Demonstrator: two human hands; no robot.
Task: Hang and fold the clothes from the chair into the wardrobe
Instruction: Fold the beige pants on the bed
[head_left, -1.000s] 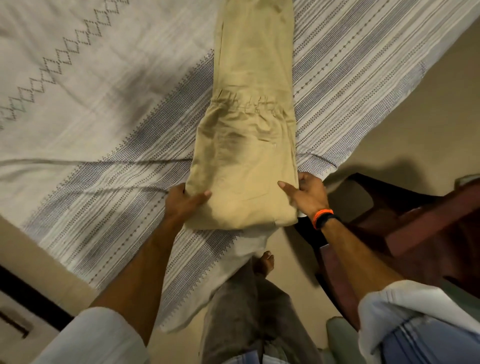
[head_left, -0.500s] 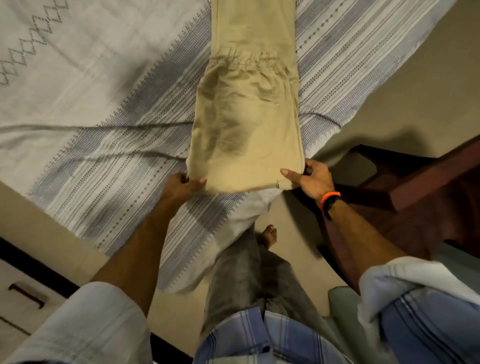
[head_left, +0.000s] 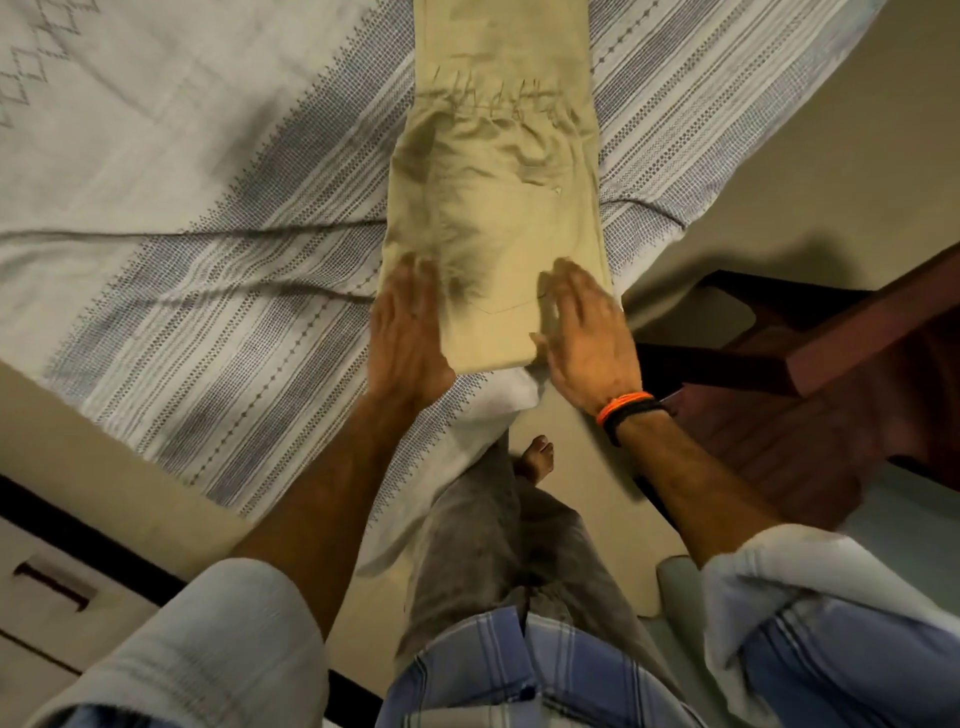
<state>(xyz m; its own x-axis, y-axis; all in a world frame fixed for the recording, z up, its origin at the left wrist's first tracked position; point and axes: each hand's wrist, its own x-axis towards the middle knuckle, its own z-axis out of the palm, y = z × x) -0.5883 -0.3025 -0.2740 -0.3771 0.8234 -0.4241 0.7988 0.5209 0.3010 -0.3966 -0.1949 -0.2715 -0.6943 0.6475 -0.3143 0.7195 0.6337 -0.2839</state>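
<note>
Head view looks down on a pair of tan trousers (head_left: 498, 208) laid lengthwise on a bed, over a white bedsheet with grey-blue stripes (head_left: 218, 332); the trousers run from the bed's near corner toward 12 o'clock and out of the top of the frame. Both hands lie flat on the near end of the cloth with fingers straight, gripping nothing: the left hand (head_left: 408, 332) presses along the garment's edge at 9 o'clock, and the right hand (head_left: 587, 332), with an orange and black band at its wrist, presses along the edge at 3 o'clock. The fingertips are blurred, so their exact reach on the cloth is unclear. A dark wooden chair (head_left: 810, 374) stands just beside the bed at 3 o'clock, and a drawer front with a handle (head_left: 52, 582) shows at 8 o'clock. The step in hand looks like smoothing the trousers flat before folding them. The next move probably calls for taking hold of one end of the garment with both hands and carrying it over toward the other, edges kept aligned; the wardrobe stage is not yet reached.
</note>
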